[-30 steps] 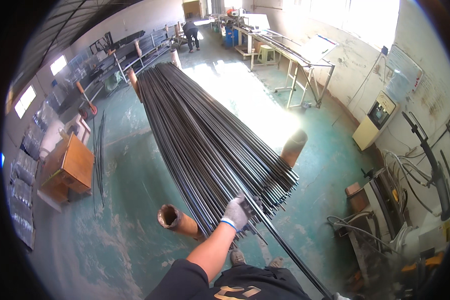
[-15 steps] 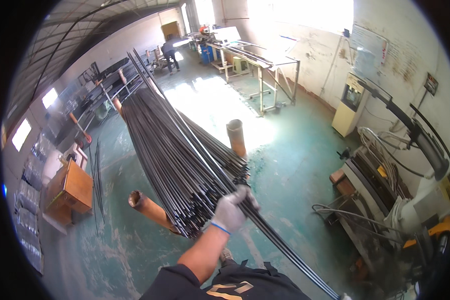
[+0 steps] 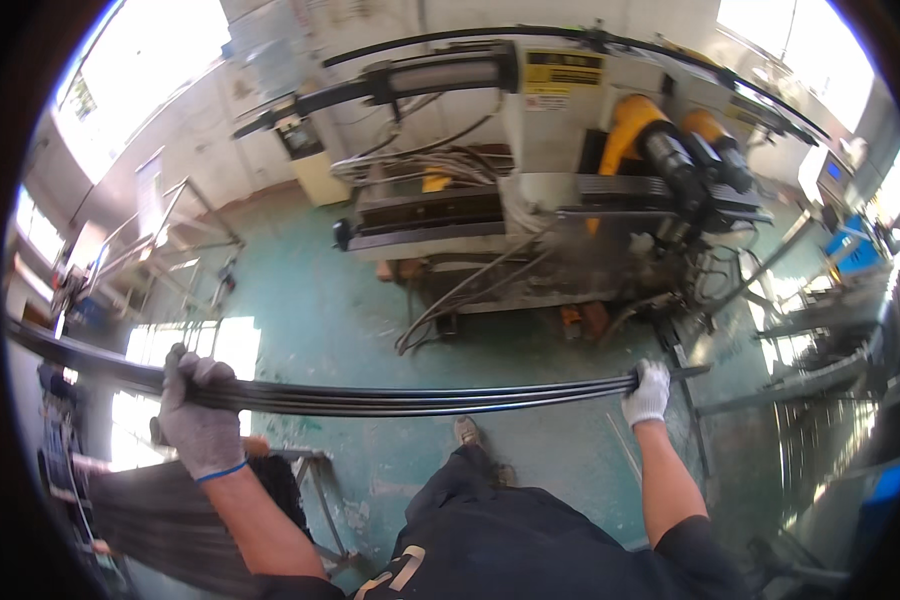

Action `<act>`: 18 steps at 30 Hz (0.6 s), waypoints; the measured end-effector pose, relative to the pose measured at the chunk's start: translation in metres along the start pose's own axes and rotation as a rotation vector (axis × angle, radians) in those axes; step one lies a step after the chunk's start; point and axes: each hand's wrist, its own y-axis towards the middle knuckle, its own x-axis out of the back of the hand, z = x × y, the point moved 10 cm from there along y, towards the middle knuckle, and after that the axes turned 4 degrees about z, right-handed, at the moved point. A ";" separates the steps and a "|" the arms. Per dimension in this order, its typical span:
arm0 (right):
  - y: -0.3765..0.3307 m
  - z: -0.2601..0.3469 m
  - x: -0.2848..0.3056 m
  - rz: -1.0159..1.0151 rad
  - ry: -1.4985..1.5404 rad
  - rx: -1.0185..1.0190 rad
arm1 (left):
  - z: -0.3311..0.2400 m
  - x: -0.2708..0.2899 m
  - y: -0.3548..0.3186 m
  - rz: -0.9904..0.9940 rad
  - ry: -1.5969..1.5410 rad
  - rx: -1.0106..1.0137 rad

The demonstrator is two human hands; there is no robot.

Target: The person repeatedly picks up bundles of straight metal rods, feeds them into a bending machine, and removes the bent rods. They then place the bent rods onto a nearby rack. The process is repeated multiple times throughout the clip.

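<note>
A small bundle of long dark metal rods (image 3: 430, 402) stretches across the view in front of my body. My left hand (image 3: 202, 415), in a pale work glove with a blue cuff edge, is closed around the bundle at the left. Near the rods' right end, my right hand (image 3: 648, 392), also gloved, grips them; a short length sticks out past it. The rods' far left end runs to the rim of the view. Below my left forearm lies a large stack of similar dark rods (image 3: 170, 515), partly hidden by the arm.
A large machine (image 3: 555, 215) with hoses and orange-and-black cylinders (image 3: 660, 150) stands ahead. Behind its left end is a cream water dispenser (image 3: 315, 175). A metal-framed table (image 3: 185, 240) stands at the left. Racks (image 3: 810, 380) and a blue object (image 3: 855, 245) are at the right.
My view has turned right, from the rod stack to the machine. The held rods now lie across my front, apart from the stack, and my right hand has come fully into view.
</note>
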 end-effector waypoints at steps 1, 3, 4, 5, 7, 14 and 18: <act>0.010 -0.029 0.023 -0.098 -0.003 -0.132 | 0.013 0.001 0.015 0.047 -0.019 0.043; 0.022 -0.076 0.067 -0.390 -0.072 -0.416 | 0.062 -0.012 0.031 0.111 -0.055 0.127; 0.020 -0.095 0.085 -0.580 -0.140 -0.567 | 0.090 -0.012 0.038 0.086 -0.029 0.123; 0.007 -0.163 0.065 -0.475 0.065 -0.909 | 0.124 -0.019 0.044 0.070 -0.004 0.139; 0.010 -0.185 0.016 -0.217 0.719 -0.947 | 0.189 -0.032 0.052 0.032 0.044 0.167; 0.150 -0.062 0.003 -0.467 2.213 -0.929 | 0.349 -0.093 0.088 0.138 -0.080 0.376; 0.219 -0.102 0.005 -0.471 2.214 -0.795 | 0.359 -0.108 0.164 0.229 -0.056 0.376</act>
